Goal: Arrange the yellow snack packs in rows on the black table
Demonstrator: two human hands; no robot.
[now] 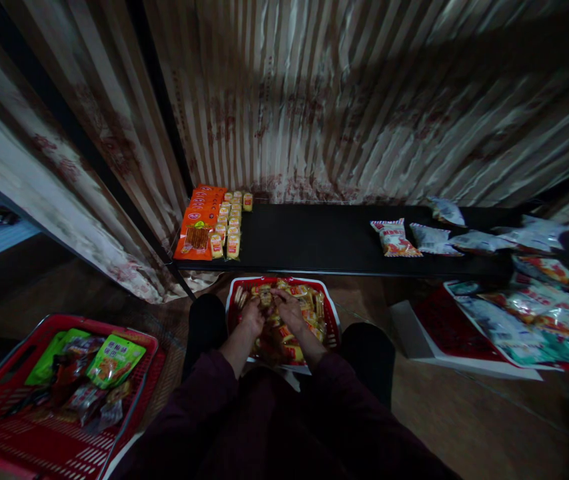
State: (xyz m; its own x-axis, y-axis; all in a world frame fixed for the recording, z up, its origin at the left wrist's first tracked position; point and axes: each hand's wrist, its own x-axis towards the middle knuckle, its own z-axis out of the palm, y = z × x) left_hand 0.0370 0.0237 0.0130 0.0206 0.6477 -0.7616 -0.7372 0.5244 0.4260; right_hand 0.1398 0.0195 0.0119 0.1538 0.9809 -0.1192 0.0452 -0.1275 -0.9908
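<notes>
Between my knees stands a red basket with a white rim (334, 320), full of small yellow-wrapped snack packs (291, 352). My left hand (253, 316) and my right hand (288, 311) are both inside it, close together over the packs. Their fingers are bent toward a small wrapped pack between them, but blur and dim light hide the exact grip. On the black shelf (309, 237) beyond the basket, similar yellow packs (233, 243) stand in short rows beside flat orange bags (203, 210) at the left end.
At the lower left, a red basket (9, 440) holds green bags and other snacks. White and red snack bags (395, 238) lie along the shelf's right part. Another basket of bags (529, 320) stands at the right, beside a white panel (414, 337). Striped curtains (284, 100) hang behind.
</notes>
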